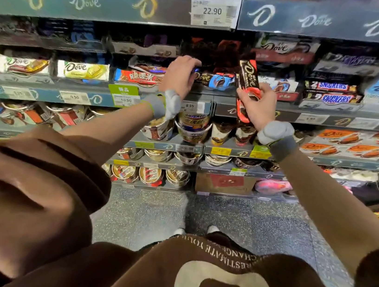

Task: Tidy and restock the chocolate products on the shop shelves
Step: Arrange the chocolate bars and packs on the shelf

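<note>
My right hand (256,105) grips a dark brown and red Dove chocolate bar (248,78), held upright in front of the middle shelf. My left hand (181,75) curls over the left end of a brown and blue Dove bar (213,79) lying in its display tray on that shelf. More bars sit behind it in the tray, partly hidden by my fingers. Both wrists wear grey bands.
Dove bars in white and yellow wrappers (83,70) lie to the left, Snickers boxes (332,92) to the right. Chocolate tubs (194,125) fill the lower shelves. A price label reading 22.90 (213,11) hangs on the upper shelf edge. Speckled floor (148,218) lies below.
</note>
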Tool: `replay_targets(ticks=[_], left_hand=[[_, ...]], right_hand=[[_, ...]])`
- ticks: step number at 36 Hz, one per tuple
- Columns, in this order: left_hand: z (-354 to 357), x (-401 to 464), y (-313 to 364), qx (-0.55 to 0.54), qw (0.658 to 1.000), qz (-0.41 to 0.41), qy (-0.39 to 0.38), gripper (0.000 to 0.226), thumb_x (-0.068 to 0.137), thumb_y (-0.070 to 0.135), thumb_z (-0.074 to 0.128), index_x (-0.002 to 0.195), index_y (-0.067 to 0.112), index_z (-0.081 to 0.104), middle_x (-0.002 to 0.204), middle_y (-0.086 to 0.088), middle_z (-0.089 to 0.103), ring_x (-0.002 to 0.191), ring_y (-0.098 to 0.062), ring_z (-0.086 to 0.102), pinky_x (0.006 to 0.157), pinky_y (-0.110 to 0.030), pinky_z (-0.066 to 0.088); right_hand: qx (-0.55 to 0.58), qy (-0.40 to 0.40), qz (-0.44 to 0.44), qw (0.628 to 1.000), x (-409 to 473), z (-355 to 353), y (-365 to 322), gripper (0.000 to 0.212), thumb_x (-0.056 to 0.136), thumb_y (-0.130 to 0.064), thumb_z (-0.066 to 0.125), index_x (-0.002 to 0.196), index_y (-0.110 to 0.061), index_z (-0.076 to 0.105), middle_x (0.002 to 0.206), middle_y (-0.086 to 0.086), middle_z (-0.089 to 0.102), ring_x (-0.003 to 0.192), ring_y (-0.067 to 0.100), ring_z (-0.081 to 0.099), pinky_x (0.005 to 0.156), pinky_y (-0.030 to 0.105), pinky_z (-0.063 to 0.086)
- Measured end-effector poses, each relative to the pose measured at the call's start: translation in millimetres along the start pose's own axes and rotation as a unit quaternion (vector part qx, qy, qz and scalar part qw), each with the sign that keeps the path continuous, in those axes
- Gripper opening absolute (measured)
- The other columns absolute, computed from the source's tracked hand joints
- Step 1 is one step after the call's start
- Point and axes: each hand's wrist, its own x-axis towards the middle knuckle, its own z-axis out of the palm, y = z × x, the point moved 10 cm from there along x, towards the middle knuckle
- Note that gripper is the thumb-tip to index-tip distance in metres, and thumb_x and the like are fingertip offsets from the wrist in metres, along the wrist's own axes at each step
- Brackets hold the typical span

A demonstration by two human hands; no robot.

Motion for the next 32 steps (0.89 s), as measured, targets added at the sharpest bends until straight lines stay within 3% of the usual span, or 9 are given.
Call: replay_targets(ticks=[5, 9, 14, 16, 18, 21, 25, 28, 32], left_hand=[[25, 16, 3, 0.065, 0.994, -0.011, -0.086, 0.037, 0.089, 0.013, 0.058, 0.126, 0.012, 0.056, 0.123, -0.012, 0.061, 0.116, -0.033, 0.053, 0.099, -0.039, 0.038], [34, 23, 6, 0.105, 0.988, -0.014, -0.111, 0.038, 0.087, 0.019, 0.064, 0.124, 0.012, 0.056, 0.120, -0.015, 0.060, 0.112, -0.035, 0.053, 0.093, -0.040, 0.039], [39, 26, 7, 0.160, 0.976, -0.009, -0.148, 0.039, 0.091, 0.019, 0.059, 0.128, 0.009, 0.052, 0.117, -0.024, 0.056, 0.111, -0.042, 0.051, 0.090, -0.044, 0.038], [40, 24, 13, 0.185, 0.970, 0.012, -0.156, 0.035, 0.094, 0.016, 0.055, 0.127, 0.004, 0.050, 0.114, -0.027, 0.055, 0.108, -0.045, 0.050, 0.086, -0.047, 0.039], [36, 21, 16, 0.193, 0.971, 0.020, -0.137, 0.032, 0.093, 0.010, 0.053, 0.123, 0.002, 0.049, 0.111, -0.027, 0.054, 0.104, -0.046, 0.050, 0.083, -0.049, 0.040], [21, 16, 14, 0.187, 0.978, -0.011, -0.094, 0.031, 0.093, 0.009, 0.050, 0.124, 0.003, 0.047, 0.113, -0.025, 0.054, 0.104, -0.043, 0.050, 0.083, -0.048, 0.039], [-1, 9, 6, 0.163, 0.985, -0.047, -0.042, 0.029, 0.094, 0.012, 0.051, 0.120, 0.001, 0.047, 0.109, -0.024, 0.059, 0.101, -0.043, 0.054, 0.081, -0.049, 0.042], [-16, -2, 0, 0.142, 0.987, -0.068, -0.017, 0.026, 0.095, 0.018, 0.051, 0.117, 0.004, 0.047, 0.108, -0.020, 0.061, 0.097, -0.041, 0.057, 0.075, -0.045, 0.043], [-32, -23, -14, 0.128, 0.984, -0.123, 0.003, 0.029, 0.097, 0.026, 0.048, 0.118, 0.005, 0.043, 0.104, -0.020, 0.063, 0.088, -0.041, 0.060, 0.067, -0.041, 0.039]], right_hand=[[-0.018, -0.028, 0.002, 0.999, 9, 3, 10, 0.027, 0.079, -0.027, 0.072, 0.095, -0.008, 0.060, 0.088, 0.004, 0.066, 0.087, 0.021, 0.064, 0.086, 0.037, 0.051], [-0.022, -0.040, 0.007, 0.999, 15, 1, 15, 0.023, 0.079, -0.025, 0.071, 0.094, -0.011, 0.061, 0.090, 0.005, 0.066, 0.090, 0.025, 0.064, 0.087, 0.040, 0.051], [-0.023, -0.040, -0.004, 0.999, 20, -5, 8, 0.016, 0.083, -0.020, 0.069, 0.090, -0.016, 0.055, 0.077, -0.008, 0.058, 0.081, 0.015, 0.058, 0.066, 0.020, 0.045], [-0.016, -0.038, -0.014, 0.999, 22, -10, 4, 0.017, 0.083, -0.020, 0.070, 0.092, -0.016, 0.056, 0.079, -0.008, 0.059, 0.082, 0.014, 0.059, 0.072, 0.023, 0.046], [-0.009, -0.036, -0.025, 0.999, 24, -12, 2, 0.016, 0.083, -0.019, 0.069, 0.094, -0.016, 0.057, 0.082, -0.007, 0.061, 0.080, 0.011, 0.060, 0.076, 0.022, 0.048], [-0.013, -0.034, -0.052, 0.998, 24, -17, -5, 0.017, 0.083, -0.017, 0.069, 0.095, -0.013, 0.058, 0.082, -0.012, 0.061, 0.076, -0.001, 0.058, 0.073, 0.009, 0.044], [-0.020, -0.040, -0.060, 0.997, 24, -16, -8, 0.035, 0.080, -0.027, 0.069, 0.105, -0.004, 0.061, 0.099, 0.005, 0.066, 0.096, 0.020, 0.062, 0.088, 0.029, 0.048], [-0.015, -0.046, -0.052, 0.997, 26, -10, -10, 0.042, 0.076, -0.032, 0.068, 0.105, -0.003, 0.062, 0.103, 0.009, 0.067, 0.100, 0.023, 0.061, 0.090, 0.031, 0.047], [0.000, -0.067, -0.072, 0.995, 25, 1, -20, 0.012, 0.077, -0.014, 0.067, 0.083, -0.018, 0.058, 0.075, -0.011, 0.060, 0.074, 0.002, 0.057, 0.075, 0.023, 0.044]])
